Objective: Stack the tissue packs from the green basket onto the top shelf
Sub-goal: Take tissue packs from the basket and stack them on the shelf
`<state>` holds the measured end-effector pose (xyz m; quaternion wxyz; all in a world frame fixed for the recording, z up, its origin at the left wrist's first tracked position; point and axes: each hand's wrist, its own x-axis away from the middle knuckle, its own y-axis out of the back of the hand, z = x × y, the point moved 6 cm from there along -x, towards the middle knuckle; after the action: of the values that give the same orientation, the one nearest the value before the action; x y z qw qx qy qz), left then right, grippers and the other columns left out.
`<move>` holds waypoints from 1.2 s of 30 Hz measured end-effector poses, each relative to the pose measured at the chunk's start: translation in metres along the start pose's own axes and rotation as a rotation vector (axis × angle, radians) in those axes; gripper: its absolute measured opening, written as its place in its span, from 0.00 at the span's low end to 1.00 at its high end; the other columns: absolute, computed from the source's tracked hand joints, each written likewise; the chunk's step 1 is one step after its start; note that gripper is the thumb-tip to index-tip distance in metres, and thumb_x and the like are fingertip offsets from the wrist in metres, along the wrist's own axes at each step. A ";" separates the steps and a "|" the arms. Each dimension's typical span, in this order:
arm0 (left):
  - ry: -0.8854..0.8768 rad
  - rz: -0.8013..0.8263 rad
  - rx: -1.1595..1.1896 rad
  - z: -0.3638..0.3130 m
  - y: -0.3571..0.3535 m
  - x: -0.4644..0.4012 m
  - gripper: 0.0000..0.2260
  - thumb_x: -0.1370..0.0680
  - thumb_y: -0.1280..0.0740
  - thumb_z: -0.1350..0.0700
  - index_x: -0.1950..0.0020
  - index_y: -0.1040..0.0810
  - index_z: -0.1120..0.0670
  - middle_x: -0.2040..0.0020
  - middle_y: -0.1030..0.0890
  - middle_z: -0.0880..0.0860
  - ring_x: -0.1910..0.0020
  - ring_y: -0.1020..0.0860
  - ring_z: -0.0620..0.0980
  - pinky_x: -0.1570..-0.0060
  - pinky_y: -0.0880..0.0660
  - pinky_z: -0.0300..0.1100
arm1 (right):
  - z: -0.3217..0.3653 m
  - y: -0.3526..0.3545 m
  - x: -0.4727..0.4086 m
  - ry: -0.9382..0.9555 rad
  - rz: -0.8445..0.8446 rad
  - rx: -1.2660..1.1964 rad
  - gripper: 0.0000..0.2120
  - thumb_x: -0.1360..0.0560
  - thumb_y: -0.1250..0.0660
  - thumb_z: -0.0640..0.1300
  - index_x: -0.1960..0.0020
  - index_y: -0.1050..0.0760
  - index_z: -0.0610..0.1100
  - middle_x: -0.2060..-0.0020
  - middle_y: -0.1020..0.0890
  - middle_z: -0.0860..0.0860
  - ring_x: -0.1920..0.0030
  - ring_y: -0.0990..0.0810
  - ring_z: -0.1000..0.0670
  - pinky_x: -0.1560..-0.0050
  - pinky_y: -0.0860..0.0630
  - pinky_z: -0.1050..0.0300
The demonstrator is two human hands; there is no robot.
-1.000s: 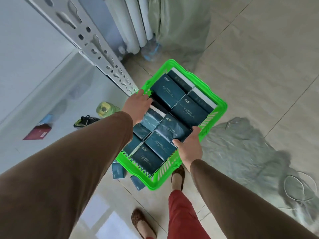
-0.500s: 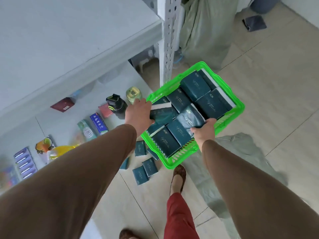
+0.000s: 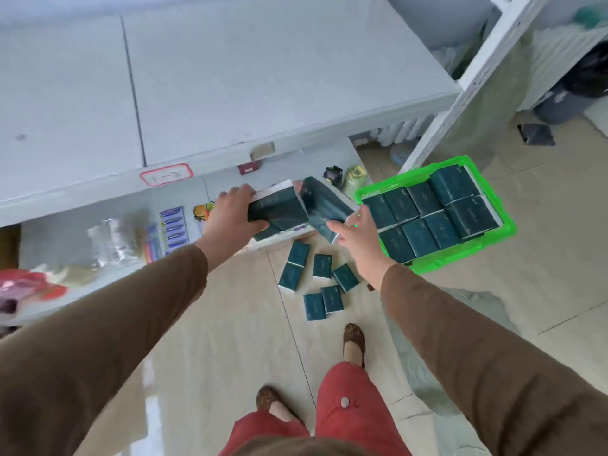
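The green basket (image 3: 493, 240) sits on the floor at the right, with several dark teal tissue packs (image 3: 431, 209) lying flat inside. My left hand (image 3: 230, 218) grips a bundle of teal packs (image 3: 279, 209) lifted out in front of the shelf edge. My right hand (image 3: 357, 236) holds another bundle of packs (image 3: 324, 205) right beside it, tilted. Both bundles hang below the wide white top shelf (image 3: 230, 77), whose surface carries no packs. Several more packs (image 3: 320, 281) lie scattered on the floor tiles between my hands and my feet.
A white perforated shelf post (image 3: 473, 83) rises beside the basket. The lower shelf (image 3: 115, 232) holds small goods: razors, bottles, packets. A green-lidded jar (image 3: 354, 177) and a dark bottle stand near its right end. A grey sack (image 3: 467, 307) lies on the floor at right.
Both hands lifted bundles of packs out of the basket and moved them left and up toward the shelf. The view swung left, showing more of the top shelf.
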<state>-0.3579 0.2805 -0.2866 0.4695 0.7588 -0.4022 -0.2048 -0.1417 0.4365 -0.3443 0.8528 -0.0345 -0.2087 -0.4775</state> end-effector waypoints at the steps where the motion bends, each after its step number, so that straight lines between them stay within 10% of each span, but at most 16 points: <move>1: 0.026 -0.027 0.022 0.025 0.031 0.015 0.20 0.31 0.24 0.53 0.43 0.28 0.53 0.52 0.26 0.53 0.51 0.28 0.57 0.56 0.35 0.47 | 0.020 -0.027 0.013 0.031 0.055 0.010 0.18 0.29 0.24 0.40 0.52 0.35 0.47 0.60 0.32 0.49 0.56 0.28 0.48 0.48 0.26 0.47; 10: 0.207 -0.244 -0.039 0.206 0.256 0.085 0.19 0.31 0.23 0.54 0.44 0.27 0.49 0.57 0.29 0.47 0.53 0.28 0.53 0.58 0.31 0.46 | 0.155 -0.250 0.057 0.302 0.371 0.240 0.19 0.29 0.24 0.39 0.47 0.33 0.40 0.47 0.22 0.36 0.50 0.20 0.41 0.45 0.21 0.48; 15: 0.265 -0.329 -0.071 0.301 0.324 0.069 0.22 0.32 0.22 0.54 0.41 0.25 0.48 0.57 0.36 0.43 0.46 0.35 0.51 0.52 0.32 0.45 | 0.195 -0.378 0.036 0.332 0.500 0.297 0.15 0.30 0.25 0.41 0.52 0.31 0.42 0.56 0.23 0.46 0.58 0.23 0.49 0.67 0.26 0.56; 23: 0.408 -0.340 -0.206 0.462 0.417 0.029 0.21 0.31 0.23 0.57 0.40 0.23 0.55 0.48 0.26 0.57 0.46 0.30 0.59 0.48 0.33 0.49 | 0.244 -0.573 -0.012 0.384 0.565 0.327 0.18 0.30 0.24 0.40 0.44 0.27 0.44 0.45 0.19 0.46 0.44 0.20 0.44 0.40 0.24 0.46; 36: 0.408 -0.231 -0.273 0.677 0.527 -0.071 0.19 0.30 0.24 0.56 0.41 0.23 0.54 0.51 0.27 0.54 0.47 0.28 0.59 0.46 0.27 0.54 | 0.281 -0.816 -0.045 0.462 0.492 0.393 0.15 0.29 0.24 0.42 0.50 0.30 0.48 0.52 0.19 0.47 0.48 0.19 0.44 0.46 0.24 0.49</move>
<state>-1.0866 -0.1578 -0.1502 0.6122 0.7551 -0.1787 -0.1523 -0.9293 0.1028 -0.2205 0.9567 0.1887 -0.0840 -0.2048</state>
